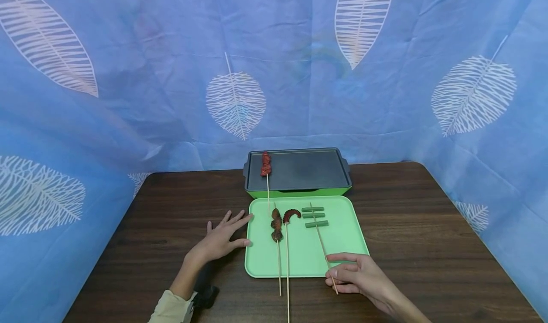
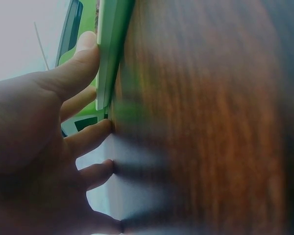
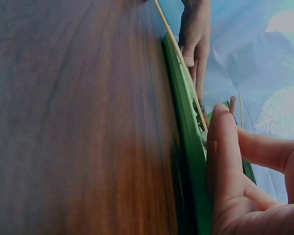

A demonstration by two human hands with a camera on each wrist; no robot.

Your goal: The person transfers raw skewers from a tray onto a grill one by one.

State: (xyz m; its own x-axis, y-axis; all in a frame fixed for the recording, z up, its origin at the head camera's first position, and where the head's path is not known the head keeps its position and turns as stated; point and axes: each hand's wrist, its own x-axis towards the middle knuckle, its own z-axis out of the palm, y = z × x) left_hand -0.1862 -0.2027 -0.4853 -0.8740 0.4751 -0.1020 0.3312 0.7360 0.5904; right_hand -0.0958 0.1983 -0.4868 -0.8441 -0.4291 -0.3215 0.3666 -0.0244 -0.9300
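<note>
My left hand (image 1: 220, 242) lies at the left rim of the light green tray (image 1: 342, 261), fingers spread over the wood. In the left wrist view its thumb touches the tray's wall (image 2: 110, 54). With my right hand (image 1: 359, 278) I pinch the lower stick of a skewer of green bean-like pieces (image 1: 316, 223), which slants over the tray's right part. Left of it on the tray are a skewer with a curled dark red piece like a tentacle (image 1: 292, 214) and a brown meat skewer (image 1: 277, 225). Their sticks reach past the front rim.
Behind the tray stands a green grill with a dark flat plate (image 1: 308, 171). A red meat skewer (image 1: 266, 163) rests on its left part, stick running over the tray. The dark wooden table (image 1: 419, 218) backs onto a blue leaf-printed curtain (image 1: 291, 104).
</note>
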